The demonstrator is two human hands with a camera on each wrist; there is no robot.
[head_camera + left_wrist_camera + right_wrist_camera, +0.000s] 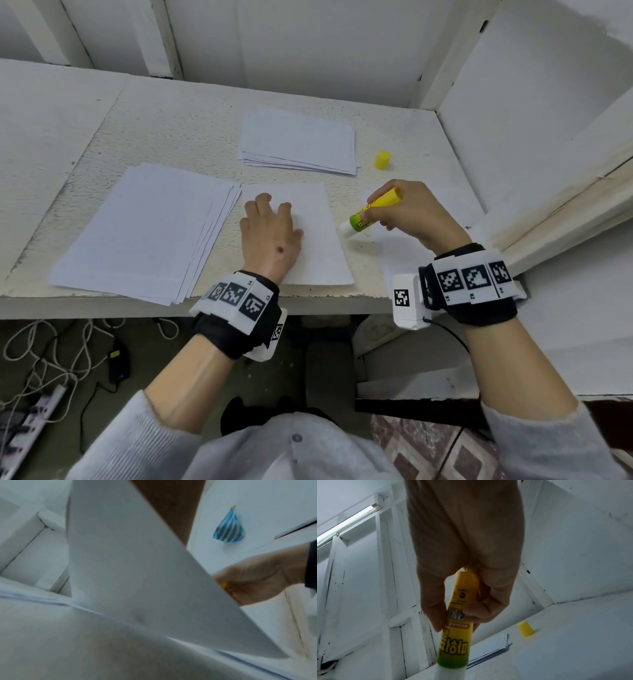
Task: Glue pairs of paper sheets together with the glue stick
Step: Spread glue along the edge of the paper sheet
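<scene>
A single white sheet (318, 240) lies in the middle of the table's near side. My left hand (270, 233) rests flat on its left half, fingers spread. In the left wrist view that sheet (137, 574) fills the frame as a blurred slanted plane. My right hand (404, 209) grips the yellow-green glue stick (371, 210) just right of the sheet. The uncapped white tip points down and left, close above the table. In the right wrist view, thumb and fingers pinch the glue stick (457, 635) mid-barrel. Its yellow cap (382, 160) stands on the table beyond.
A fanned stack of white sheets (147, 233) lies at the left. A smaller stack (298, 142) sits further back. Another sheet (387, 253) lies under my right hand. White walls (531, 120) close the table at the back and right. Cables lie on the floor below.
</scene>
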